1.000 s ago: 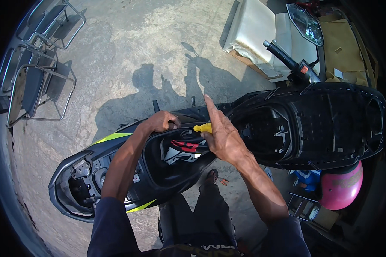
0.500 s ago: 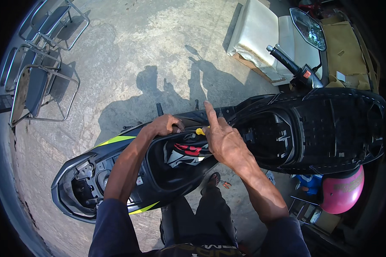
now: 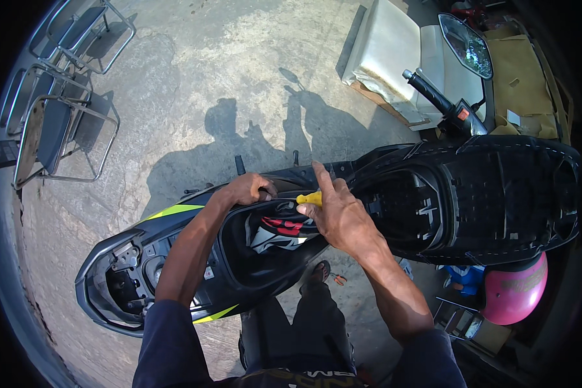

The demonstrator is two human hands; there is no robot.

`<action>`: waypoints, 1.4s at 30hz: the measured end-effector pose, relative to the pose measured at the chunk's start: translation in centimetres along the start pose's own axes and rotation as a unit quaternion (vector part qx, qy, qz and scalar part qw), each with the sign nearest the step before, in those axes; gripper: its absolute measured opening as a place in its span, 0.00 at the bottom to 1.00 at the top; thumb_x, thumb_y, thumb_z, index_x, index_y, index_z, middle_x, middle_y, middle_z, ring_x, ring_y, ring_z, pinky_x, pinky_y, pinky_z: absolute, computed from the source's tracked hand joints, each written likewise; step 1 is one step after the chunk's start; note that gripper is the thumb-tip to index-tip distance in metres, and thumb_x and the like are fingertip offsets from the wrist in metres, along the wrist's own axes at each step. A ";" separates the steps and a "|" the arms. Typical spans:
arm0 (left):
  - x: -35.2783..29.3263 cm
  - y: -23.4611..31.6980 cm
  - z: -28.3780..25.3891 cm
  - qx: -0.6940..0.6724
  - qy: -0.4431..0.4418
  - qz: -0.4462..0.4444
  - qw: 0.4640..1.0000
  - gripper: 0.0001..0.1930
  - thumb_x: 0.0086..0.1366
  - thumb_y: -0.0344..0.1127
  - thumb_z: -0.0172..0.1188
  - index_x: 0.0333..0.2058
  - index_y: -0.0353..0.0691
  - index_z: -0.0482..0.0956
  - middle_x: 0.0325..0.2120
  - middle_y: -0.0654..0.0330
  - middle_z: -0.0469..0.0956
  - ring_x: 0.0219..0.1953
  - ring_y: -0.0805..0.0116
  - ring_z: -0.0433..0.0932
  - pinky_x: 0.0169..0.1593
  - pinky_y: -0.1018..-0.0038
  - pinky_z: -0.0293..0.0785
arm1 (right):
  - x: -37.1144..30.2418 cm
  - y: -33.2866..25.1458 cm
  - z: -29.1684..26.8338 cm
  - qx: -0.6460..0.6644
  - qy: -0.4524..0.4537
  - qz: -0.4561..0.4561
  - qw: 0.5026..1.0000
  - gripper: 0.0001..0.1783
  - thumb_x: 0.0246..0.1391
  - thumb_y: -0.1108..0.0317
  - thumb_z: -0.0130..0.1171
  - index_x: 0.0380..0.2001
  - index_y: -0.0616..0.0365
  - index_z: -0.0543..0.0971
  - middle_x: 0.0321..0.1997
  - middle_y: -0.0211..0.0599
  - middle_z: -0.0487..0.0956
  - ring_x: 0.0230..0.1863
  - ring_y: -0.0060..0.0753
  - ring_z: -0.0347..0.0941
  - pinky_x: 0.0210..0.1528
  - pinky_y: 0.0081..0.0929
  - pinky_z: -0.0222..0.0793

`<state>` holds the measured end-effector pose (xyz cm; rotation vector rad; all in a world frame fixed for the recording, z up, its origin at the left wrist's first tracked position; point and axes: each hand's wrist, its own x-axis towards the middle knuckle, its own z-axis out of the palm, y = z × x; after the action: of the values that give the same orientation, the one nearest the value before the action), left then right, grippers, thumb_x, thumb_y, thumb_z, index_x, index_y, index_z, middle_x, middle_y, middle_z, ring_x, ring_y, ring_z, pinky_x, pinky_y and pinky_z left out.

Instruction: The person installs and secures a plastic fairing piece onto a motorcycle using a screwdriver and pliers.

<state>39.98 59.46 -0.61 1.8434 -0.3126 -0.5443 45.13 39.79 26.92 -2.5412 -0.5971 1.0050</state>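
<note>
Below me stands a black scooter with yellow-green stripes, its seat swung up to the right. My right hand is closed round the yellow handle of a screwdriver, thumb on the handle and index finger stretched out past it. The thin shaft points left along the compartment's far rim. At that rim my left hand rests with curled fingers, close to the shaft's end; what its fingertips pinch is hidden. Inside the storage compartment lies a bundled red, white and black cloth.
Metal-framed chairs stand at the far left. A pale padded seat is at the back right, near the handlebar grip and mirror. A pink helmet sits at the right; orange-handled pliers lie by my foot.
My right index finger has dropped slightly and the thumb has shifted, so more of the yellow handle shows. My left hand stays in about the same place.
</note>
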 end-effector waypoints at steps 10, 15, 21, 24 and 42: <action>0.0 -0.1 -0.2 -0.033 -0.026 -0.037 0.998 0.12 0.62 0.30 0.68 0.45 0.39 0.86 0.49 0.52 0.86 0.63 0.47 0.77 0.65 0.58 0.73 | 0.4 1.2 0.6 -0.025 0.043 -0.009 0.999 0.37 0.63 0.78 0.54 0.74 0.52 0.60 0.45 0.56 0.74 0.51 0.61 0.76 0.54 0.52 0.74; 0.2 2.0 -0.8 -0.058 -0.058 -0.106 0.991 0.11 0.64 0.29 0.67 0.45 0.39 0.86 0.48 0.52 0.86 0.63 0.49 0.77 0.66 0.59 0.71 | 0.0 2.2 0.7 -0.092 0.031 -0.162 0.982 0.32 0.70 0.71 0.52 0.74 0.56 0.59 0.48 0.60 0.74 0.49 0.65 0.78 0.52 0.55 0.75; 0.0 0.0 -0.3 -0.038 -0.024 -0.072 0.996 0.10 0.63 0.28 0.67 0.43 0.38 0.86 0.48 0.55 0.86 0.57 0.56 0.81 0.63 0.62 0.72 | 0.3 1.3 0.4 -0.006 0.012 0.050 0.999 0.40 0.60 0.80 0.53 0.75 0.51 0.57 0.50 0.56 0.72 0.48 0.64 0.75 0.55 0.54 0.73; 0.5 0.6 -0.3 -0.046 -0.037 -0.086 0.995 0.09 0.63 0.28 0.68 0.43 0.39 0.86 0.49 0.54 0.85 0.59 0.55 0.79 0.64 0.60 0.71 | 0.4 3.7 0.5 -0.057 0.041 -0.214 0.974 0.33 0.71 0.66 0.52 0.75 0.54 0.56 0.49 0.61 0.71 0.43 0.70 0.79 0.49 0.56 0.76; -0.1 1.1 -0.5 -0.041 -0.016 -0.063 0.997 0.14 0.61 0.27 0.68 0.46 0.41 0.87 0.47 0.54 0.85 0.54 0.54 0.81 0.63 0.61 0.72 | 1.7 1.2 -1.0 -0.031 -0.014 -0.012 0.999 0.38 0.68 0.71 0.55 0.77 0.47 0.54 0.52 0.61 0.72 0.54 0.65 0.77 0.53 0.54 0.77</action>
<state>40.19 59.61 0.59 1.7847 -0.1940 -0.6641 47.26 39.47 26.12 -2.5701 -0.6751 1.0310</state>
